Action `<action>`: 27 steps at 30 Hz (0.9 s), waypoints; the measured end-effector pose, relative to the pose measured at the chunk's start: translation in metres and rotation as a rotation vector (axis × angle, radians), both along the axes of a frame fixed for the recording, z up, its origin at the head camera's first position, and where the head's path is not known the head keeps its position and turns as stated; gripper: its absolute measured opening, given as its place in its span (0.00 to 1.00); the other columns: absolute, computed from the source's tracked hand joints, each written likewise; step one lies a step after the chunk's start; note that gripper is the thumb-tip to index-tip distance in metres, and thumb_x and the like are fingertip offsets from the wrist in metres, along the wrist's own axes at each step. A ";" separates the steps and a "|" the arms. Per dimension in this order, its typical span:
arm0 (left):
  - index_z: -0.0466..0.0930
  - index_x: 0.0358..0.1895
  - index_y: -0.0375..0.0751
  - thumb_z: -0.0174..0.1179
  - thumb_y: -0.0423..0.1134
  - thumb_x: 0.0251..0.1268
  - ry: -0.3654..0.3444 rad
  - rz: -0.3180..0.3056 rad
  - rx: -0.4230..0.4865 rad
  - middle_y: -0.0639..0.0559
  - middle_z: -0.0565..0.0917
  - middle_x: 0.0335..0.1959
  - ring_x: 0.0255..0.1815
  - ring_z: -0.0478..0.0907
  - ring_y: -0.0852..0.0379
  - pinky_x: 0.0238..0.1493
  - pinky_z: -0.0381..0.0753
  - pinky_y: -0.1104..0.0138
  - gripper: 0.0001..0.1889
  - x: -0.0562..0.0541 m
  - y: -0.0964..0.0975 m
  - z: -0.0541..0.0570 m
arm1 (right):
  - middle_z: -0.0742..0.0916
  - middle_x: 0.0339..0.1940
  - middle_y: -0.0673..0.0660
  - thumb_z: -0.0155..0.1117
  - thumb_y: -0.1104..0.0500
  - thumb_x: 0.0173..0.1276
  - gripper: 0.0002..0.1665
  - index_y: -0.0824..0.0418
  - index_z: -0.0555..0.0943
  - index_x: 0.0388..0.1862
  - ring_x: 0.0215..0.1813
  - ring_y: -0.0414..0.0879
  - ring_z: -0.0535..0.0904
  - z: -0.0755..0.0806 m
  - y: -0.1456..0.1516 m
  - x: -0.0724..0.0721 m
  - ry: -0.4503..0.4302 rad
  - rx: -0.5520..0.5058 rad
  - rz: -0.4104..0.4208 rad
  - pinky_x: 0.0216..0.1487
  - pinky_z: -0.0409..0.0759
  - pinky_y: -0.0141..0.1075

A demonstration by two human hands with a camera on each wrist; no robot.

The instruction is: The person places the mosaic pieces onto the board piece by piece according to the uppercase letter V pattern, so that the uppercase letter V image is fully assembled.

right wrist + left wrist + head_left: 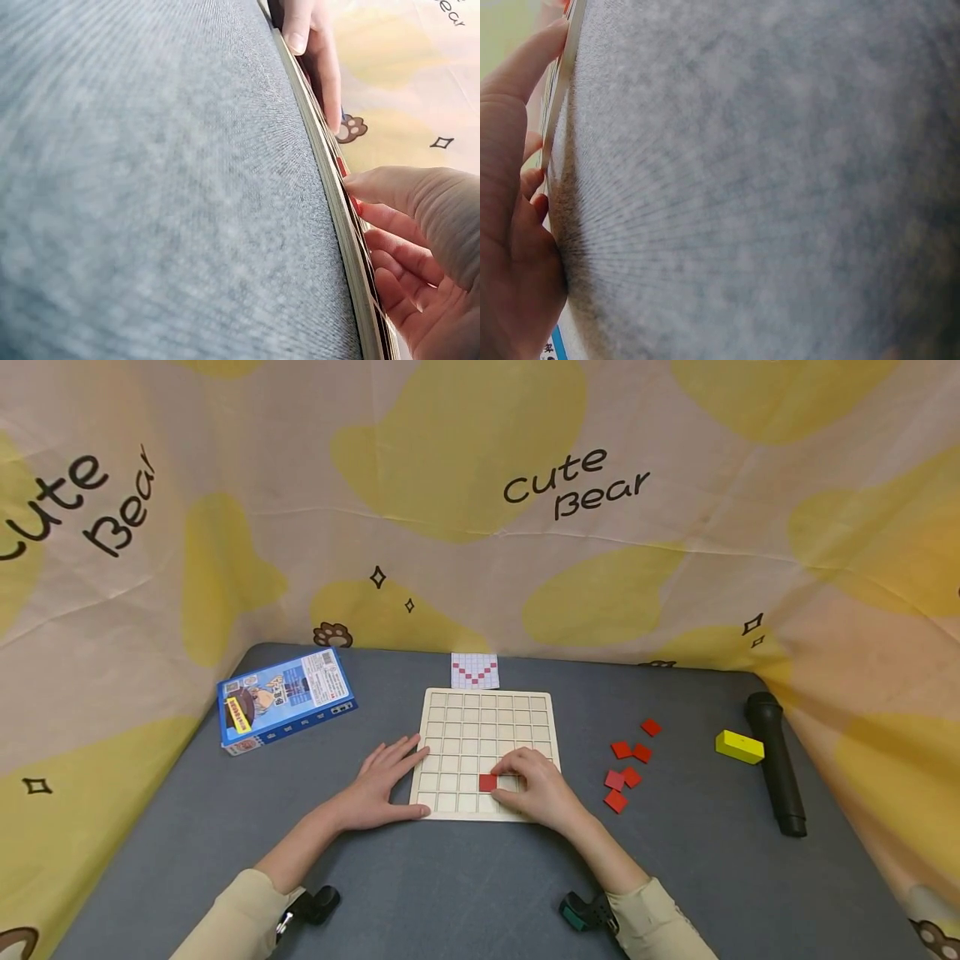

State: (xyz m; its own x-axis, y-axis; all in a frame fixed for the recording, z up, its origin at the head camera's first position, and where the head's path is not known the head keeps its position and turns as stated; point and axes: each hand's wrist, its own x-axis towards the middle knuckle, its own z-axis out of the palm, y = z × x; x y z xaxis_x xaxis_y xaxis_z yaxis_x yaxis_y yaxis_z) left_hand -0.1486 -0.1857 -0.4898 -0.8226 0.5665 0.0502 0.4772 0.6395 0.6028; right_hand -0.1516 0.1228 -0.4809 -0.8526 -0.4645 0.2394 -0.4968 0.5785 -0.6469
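A pale wooden grid board (457, 727) lies on the grey table. My left hand (384, 787) rests at its left edge with the fingers spread and straight, the thumb near the lower left corner. Over the lower right part of the board, my right hand (538, 789) pinches a red square tile (487, 782) by its right side between thumb and forefinger. The tile lies in the lower rows of the grid. From the right wrist view, the thumb meets the red tile (343, 166) just above the board's edge, the other fingers curled behind.
Several loose red tiles (616, 802) lie right of the board. Farther right are a yellow block (739, 747) and a black microphone (776, 768). A pattern card (475, 671) lies behind the board, a blue box (287, 700) at the back left. A printed curtain (465, 568) hangs around the table.
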 end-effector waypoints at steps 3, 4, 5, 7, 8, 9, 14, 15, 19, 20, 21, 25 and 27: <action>0.56 0.76 0.42 0.65 0.61 0.58 -0.001 0.002 0.000 0.42 0.50 0.79 0.78 0.43 0.41 0.71 0.36 0.41 0.48 0.000 0.000 -0.001 | 0.84 0.46 0.50 0.74 0.58 0.57 0.14 0.57 0.86 0.44 0.50 0.44 0.77 -0.001 0.002 0.001 -0.014 -0.029 0.008 0.53 0.75 0.41; 0.56 0.76 0.42 0.65 0.61 0.58 -0.001 0.003 0.000 0.42 0.50 0.79 0.78 0.43 0.41 0.71 0.36 0.41 0.48 0.000 0.000 -0.001 | 0.84 0.47 0.50 0.74 0.58 0.58 0.15 0.57 0.87 0.45 0.51 0.44 0.77 -0.001 0.003 0.001 -0.014 -0.039 0.010 0.54 0.75 0.41; 0.57 0.76 0.42 0.65 0.61 0.58 0.000 0.003 0.000 0.42 0.50 0.79 0.78 0.43 0.41 0.71 0.36 0.41 0.48 0.000 -0.001 -0.001 | 0.84 0.47 0.50 0.74 0.58 0.58 0.16 0.58 0.87 0.46 0.51 0.44 0.78 -0.001 0.004 0.001 -0.017 -0.053 0.009 0.53 0.75 0.41; 0.57 0.76 0.42 0.65 0.61 0.58 0.000 0.004 0.000 0.43 0.50 0.79 0.78 0.43 0.41 0.71 0.36 0.41 0.48 0.000 -0.001 -0.001 | 0.85 0.49 0.49 0.73 0.59 0.59 0.17 0.58 0.86 0.48 0.50 0.44 0.79 -0.002 0.006 0.001 -0.025 -0.086 0.007 0.52 0.76 0.40; 0.57 0.76 0.42 0.65 0.61 0.57 0.000 0.004 0.000 0.43 0.50 0.79 0.78 0.43 0.41 0.71 0.36 0.41 0.48 0.000 -0.001 -0.001 | 0.85 0.49 0.49 0.73 0.59 0.60 0.17 0.57 0.86 0.49 0.49 0.43 0.79 -0.002 0.007 0.001 -0.036 -0.105 0.002 0.51 0.77 0.38; 0.57 0.76 0.42 0.65 0.61 0.57 0.000 0.004 0.001 0.43 0.50 0.79 0.78 0.43 0.41 0.71 0.36 0.41 0.48 -0.001 -0.001 -0.001 | 0.86 0.48 0.48 0.73 0.59 0.60 0.17 0.57 0.86 0.49 0.48 0.43 0.80 -0.002 0.008 0.001 -0.053 -0.129 -0.003 0.49 0.77 0.37; 0.58 0.76 0.43 0.65 0.61 0.57 -0.008 0.007 0.009 0.43 0.50 0.79 0.78 0.43 0.41 0.71 0.36 0.41 0.47 0.000 -0.001 -0.001 | 0.87 0.43 0.47 0.71 0.58 0.63 0.10 0.54 0.87 0.44 0.40 0.41 0.82 -0.001 0.018 0.000 -0.195 -0.256 -0.095 0.43 0.80 0.33; 0.58 0.76 0.43 0.66 0.61 0.57 -0.010 0.008 0.011 0.43 0.50 0.79 0.78 0.43 0.42 0.71 0.36 0.41 0.47 0.000 -0.001 -0.001 | 0.88 0.42 0.48 0.71 0.58 0.64 0.08 0.54 0.87 0.43 0.39 0.41 0.82 0.000 0.021 0.000 -0.210 -0.268 -0.116 0.43 0.80 0.33; 0.59 0.76 0.43 0.66 0.61 0.56 -0.019 0.012 0.022 0.44 0.50 0.79 0.78 0.43 0.42 0.71 0.35 0.41 0.47 0.000 -0.001 -0.001 | 0.88 0.37 0.47 0.69 0.58 0.65 0.05 0.52 0.88 0.39 0.34 0.41 0.81 0.006 0.037 -0.001 -0.191 -0.243 -0.195 0.36 0.80 0.32; 0.59 0.76 0.43 0.66 0.61 0.56 -0.019 0.013 0.025 0.44 0.50 0.79 0.78 0.44 0.41 0.71 0.35 0.41 0.47 0.000 -0.001 -0.001 | 0.87 0.35 0.47 0.70 0.58 0.65 0.04 0.52 0.88 0.39 0.32 0.41 0.80 0.007 0.042 -0.002 -0.171 -0.228 -0.208 0.34 0.79 0.32; 0.59 0.75 0.43 0.66 0.61 0.56 -0.020 0.013 0.027 0.44 0.50 0.79 0.78 0.44 0.41 0.71 0.35 0.41 0.47 0.000 0.000 -0.001 | 0.87 0.34 0.47 0.70 0.59 0.64 0.04 0.53 0.88 0.38 0.30 0.41 0.79 0.008 0.048 -0.003 -0.150 -0.215 -0.218 0.32 0.78 0.32; 0.59 0.75 0.43 0.67 0.61 0.56 -0.012 0.011 0.030 0.45 0.50 0.79 0.78 0.44 0.41 0.71 0.35 0.41 0.47 -0.001 0.000 -0.001 | 0.86 0.31 0.47 0.71 0.60 0.63 0.05 0.53 0.88 0.38 0.27 0.41 0.76 0.009 0.074 -0.007 -0.081 -0.151 -0.251 0.28 0.75 0.31; 0.59 0.75 0.42 0.67 0.61 0.56 -0.009 0.008 0.033 0.46 0.51 0.79 0.78 0.44 0.41 0.71 0.35 0.41 0.47 -0.001 0.000 -0.001 | 0.86 0.32 0.47 0.71 0.60 0.63 0.06 0.54 0.87 0.39 0.27 0.40 0.77 0.010 0.087 -0.009 -0.061 -0.124 -0.273 0.28 0.75 0.31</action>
State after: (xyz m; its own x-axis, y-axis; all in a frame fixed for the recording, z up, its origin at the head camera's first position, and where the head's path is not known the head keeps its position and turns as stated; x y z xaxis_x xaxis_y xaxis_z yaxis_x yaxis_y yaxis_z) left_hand -0.1497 -0.1852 -0.4907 -0.8273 0.5583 0.0615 0.4669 0.6227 0.6279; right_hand -0.1609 0.2099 -0.4714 -0.9564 -0.1870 0.2241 -0.2919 0.5998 -0.7450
